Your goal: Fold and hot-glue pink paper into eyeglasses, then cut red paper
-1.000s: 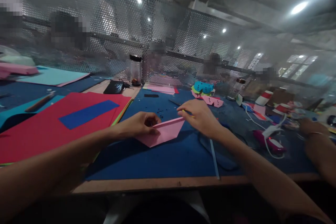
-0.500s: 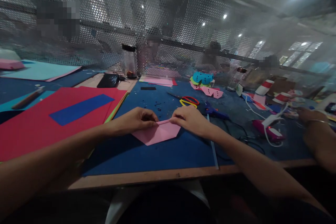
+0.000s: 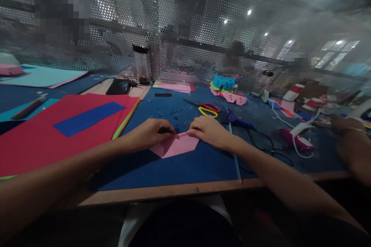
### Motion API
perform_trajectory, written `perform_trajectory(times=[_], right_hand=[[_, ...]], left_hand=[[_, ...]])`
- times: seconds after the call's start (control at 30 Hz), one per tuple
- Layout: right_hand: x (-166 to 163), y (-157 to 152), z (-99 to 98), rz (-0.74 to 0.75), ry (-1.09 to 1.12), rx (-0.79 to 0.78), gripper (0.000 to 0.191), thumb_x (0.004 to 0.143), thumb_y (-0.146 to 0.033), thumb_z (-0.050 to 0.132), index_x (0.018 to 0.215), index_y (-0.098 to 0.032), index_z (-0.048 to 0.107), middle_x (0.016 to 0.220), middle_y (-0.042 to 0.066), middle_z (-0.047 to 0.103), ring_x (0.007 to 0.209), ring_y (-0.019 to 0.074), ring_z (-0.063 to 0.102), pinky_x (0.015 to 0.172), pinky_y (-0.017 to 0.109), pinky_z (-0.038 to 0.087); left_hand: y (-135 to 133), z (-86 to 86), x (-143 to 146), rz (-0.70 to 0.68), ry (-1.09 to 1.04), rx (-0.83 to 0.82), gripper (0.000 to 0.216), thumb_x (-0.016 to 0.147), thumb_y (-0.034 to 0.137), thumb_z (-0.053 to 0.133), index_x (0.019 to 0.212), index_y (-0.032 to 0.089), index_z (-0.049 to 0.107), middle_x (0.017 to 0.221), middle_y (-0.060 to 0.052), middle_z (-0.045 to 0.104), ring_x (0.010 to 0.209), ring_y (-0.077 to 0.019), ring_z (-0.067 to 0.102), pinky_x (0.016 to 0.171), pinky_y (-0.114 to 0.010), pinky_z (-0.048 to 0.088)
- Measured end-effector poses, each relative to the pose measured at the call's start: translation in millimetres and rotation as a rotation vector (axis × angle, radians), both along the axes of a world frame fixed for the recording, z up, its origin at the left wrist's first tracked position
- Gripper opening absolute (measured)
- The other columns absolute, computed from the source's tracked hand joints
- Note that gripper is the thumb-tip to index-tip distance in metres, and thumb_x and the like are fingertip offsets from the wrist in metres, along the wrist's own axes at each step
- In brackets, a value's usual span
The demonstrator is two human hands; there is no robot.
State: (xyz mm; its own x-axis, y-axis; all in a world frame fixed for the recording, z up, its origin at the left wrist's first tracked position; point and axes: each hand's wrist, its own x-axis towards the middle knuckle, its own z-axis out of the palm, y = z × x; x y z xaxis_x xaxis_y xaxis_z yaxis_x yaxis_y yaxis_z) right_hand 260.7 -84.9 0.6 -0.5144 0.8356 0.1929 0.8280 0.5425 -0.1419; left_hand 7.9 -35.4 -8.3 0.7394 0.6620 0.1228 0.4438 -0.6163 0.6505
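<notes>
A piece of pink paper (image 3: 177, 147) with angled lower corners lies on the blue table top (image 3: 174, 175). Its far edge is folded or curled into a narrow strip. My left hand (image 3: 155, 133) pinches that edge on the left, thumb and fingers closed. From the right, my right hand (image 3: 207, 129) grips the same edge, its fingers bent over the paper. Scissors (image 3: 209, 109) with red and yellow handles lie just beyond my right hand. Close to my right wrist rests a blue glue gun (image 3: 239, 120) with a clear glue stick (image 3: 236, 162).
Red sheets (image 3: 37, 139) with a blue strip (image 3: 89, 119) cover the left side. Behind stand a jar (image 3: 141, 65), a black phone-like object (image 3: 118, 87) and dotted paper pieces (image 3: 223, 83). A pink device with cables (image 3: 297, 140) and another person's hand (image 3: 348, 127) are at right.
Both hands keep hold of the pink paper's far edge, with only slight finger movement. The whole view has shifted a little.
</notes>
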Motion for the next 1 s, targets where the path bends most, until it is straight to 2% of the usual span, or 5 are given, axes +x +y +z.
perform_trajectory(times=[0.17, 0.4, 0.6, 0.8, 1.0], right_hand=[[0, 1, -4.8, 0.021, 0.087, -0.018, 0.012, 0.098, -0.029, 0.065, 0.098, -0.020, 0.072, 0.093, 0.002, 0.074, 0.089, 0.0173, 0.062, 0.080, 0.029, 0.037], [1, 4, -9.9, 0.044, 0.054, 0.034, 0.017, 0.099, -0.035, 0.063, 0.096, -0.019, 0.071, 0.096, 0.005, 0.071, 0.094, 0.0191, 0.059, 0.085, 0.031, 0.037], [2, 6, -13.5, 0.044, 0.045, 0.034, 0.013, 0.100, -0.028, 0.062, 0.098, -0.020, 0.072, 0.098, 0.005, 0.070, 0.094, 0.0191, 0.058, 0.085, 0.031, 0.036], [0, 7, -15.0, 0.040, 0.058, 0.059, 0.016, 0.099, -0.033, 0.063, 0.096, -0.020, 0.072, 0.096, 0.004, 0.069, 0.094, 0.0191, 0.058, 0.085, 0.031, 0.036], [-1, 6, -14.7, 0.014, 0.083, 0.049, 0.019, 0.098, -0.037, 0.065, 0.093, -0.019, 0.072, 0.093, 0.004, 0.068, 0.093, 0.0192, 0.058, 0.084, 0.031, 0.037]], left_hand=[[2, -4.6, 1, -0.012, -0.004, 0.020, 0.022, 0.091, 0.032, 0.060, 0.105, 0.023, 0.076, 0.097, -0.001, 0.078, 0.090, -0.0204, 0.069, 0.078, -0.027, 0.048], [3, -5.0, 2, -0.057, -0.026, 0.162, 0.018, 0.089, 0.023, 0.059, 0.097, 0.021, 0.075, 0.095, -0.003, 0.073, 0.089, -0.0201, 0.067, 0.081, -0.030, 0.048], [-10, 5.6, 4, -0.088, -0.206, 0.261, 0.020, 0.095, 0.030, 0.057, 0.095, 0.020, 0.074, 0.097, -0.007, 0.072, 0.093, -0.0211, 0.065, 0.083, -0.032, 0.050], [-12, -3.2, 4, -0.286, -0.084, 0.245, 0.022, 0.098, 0.023, 0.054, 0.102, 0.022, 0.076, 0.097, -0.006, 0.068, 0.093, -0.0187, 0.064, 0.083, -0.028, 0.048], [-3, -7.6, 5, -0.277, -0.046, 0.148, 0.019, 0.095, 0.022, 0.057, 0.099, 0.022, 0.076, 0.101, -0.006, 0.069, 0.093, -0.0187, 0.064, 0.083, -0.027, 0.048]])
